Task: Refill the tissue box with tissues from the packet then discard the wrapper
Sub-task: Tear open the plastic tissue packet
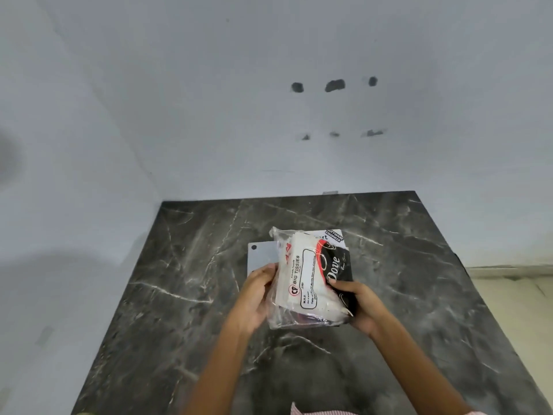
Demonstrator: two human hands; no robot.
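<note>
A clear plastic packet of white tissues [299, 280], printed "BIG TISSUES", is held above the dark marble table [179, 295]. My left hand [254, 298] grips the packet's left edge. Beside and partly under the packet is a black, red and white tissue box [339, 265] marked "Dove". My right hand [363, 307] holds the box's right side, thumb on its top face. The packet leans over the box, hiding most of the box's top.
A thin grey flat device [261, 259] lies on the table behind my hands, with a white card [333, 235] next to it. White walls close the table at the back and left. Pale floor [514, 310] shows past the right edge.
</note>
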